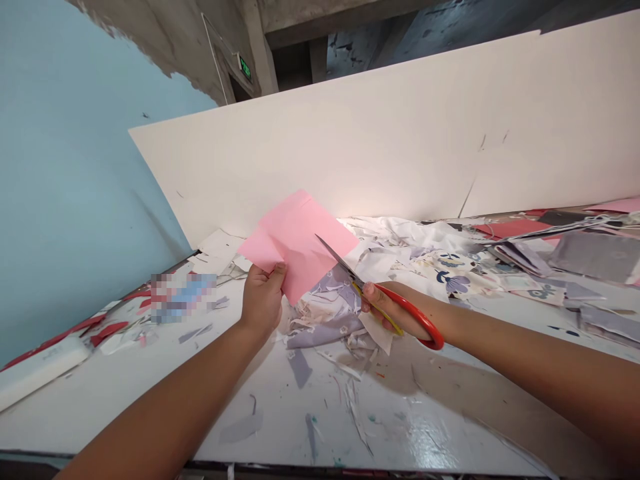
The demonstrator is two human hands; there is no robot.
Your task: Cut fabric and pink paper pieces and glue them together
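Observation:
A pink sheet (pixel 313 233), slightly creased, is pinched at its lower left edge between the thumb and fingers of my left hand (pixel 263 297), above the table. My right hand (pixel 383 307) grips scissors (pixel 423 323) with red and yellow handles. Their blades point up and to the left, with the tip in front of the pink sheet. The blades look nearly closed; whether they touch the sheet I cannot tell. Under the sheet and the scissors lies a heap of lilac and cream scraps (pixel 327 333).
The white table (pixel 280 427) carries thin cut strips. White and patterned scraps (pixel 453 273) and grey pieces (pixel 597 257) lie at the right. Red scraps (pixel 107 331) and a white box-like object (pixel 43 370) are at the left. A white panel (pixel 390 140) stands behind.

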